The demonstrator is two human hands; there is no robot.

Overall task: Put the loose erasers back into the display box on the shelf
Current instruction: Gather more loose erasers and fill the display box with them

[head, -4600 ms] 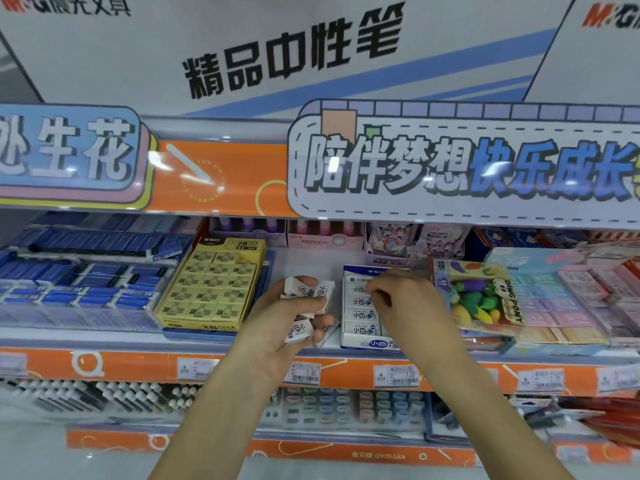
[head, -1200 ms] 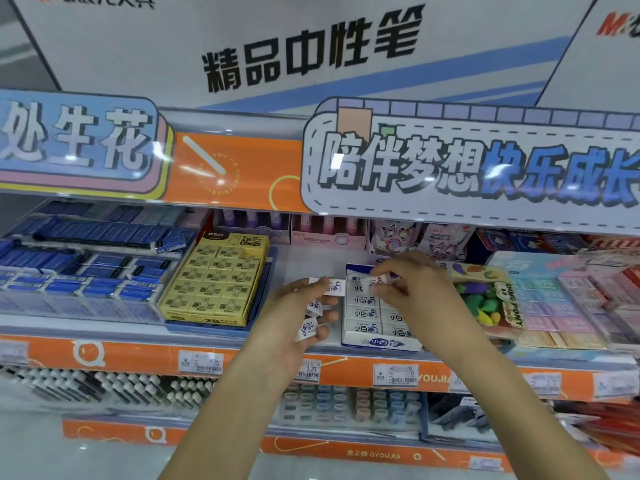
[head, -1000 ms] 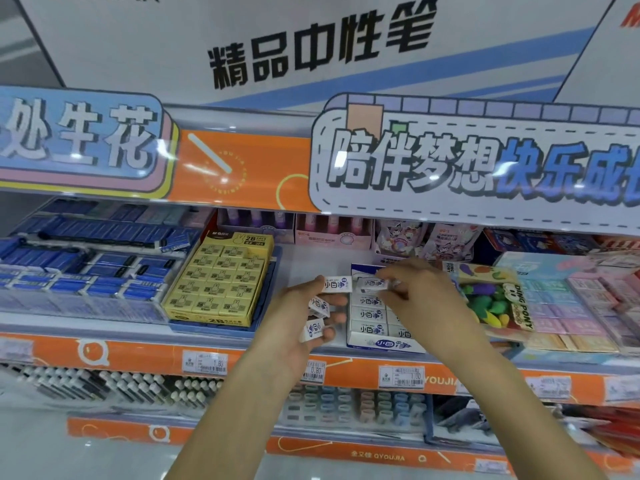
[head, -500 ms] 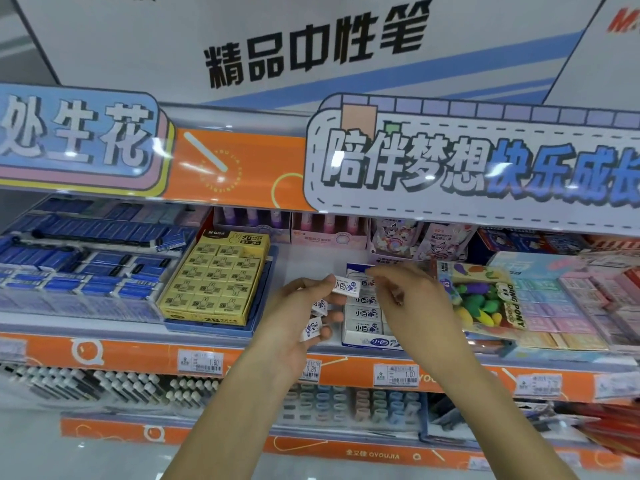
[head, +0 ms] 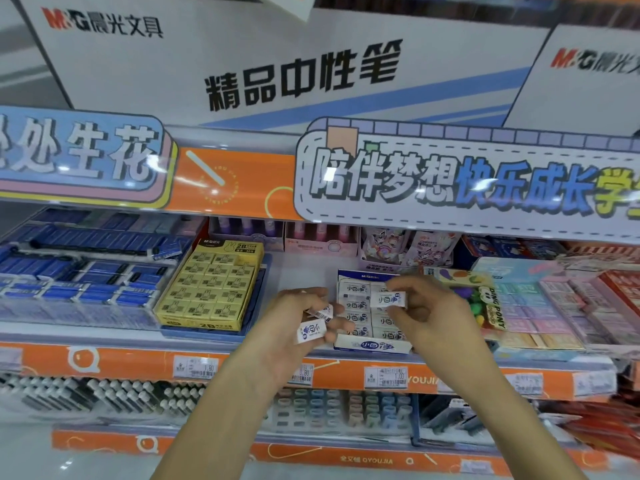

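A white and blue display box (head: 370, 346) stands on the orange-edged shelf, with rows of white erasers inside. My right hand (head: 429, 313) pinches one white eraser (head: 388, 299) between thumb and fingers, just above the box's right column. My left hand (head: 294, 327) is beside the box's left edge and holds two loose white erasers (head: 310, 330) against its fingers. Part of the box's right side is hidden behind my right hand.
A yellow box of erasers (head: 211, 292) sits left of my left hand, with blue packs (head: 86, 271) beyond it. A fruit-eraser pack (head: 485, 299) and pastel boxes (head: 554, 306) crowd the right. A sign board (head: 450, 181) overhangs the shelf. Price tags (head: 386, 377) line the front rail.
My right hand took an eraser from my left hand's fingertips and carried it right, over the box. My left hand now holds fewer erasers and sits slightly lower.
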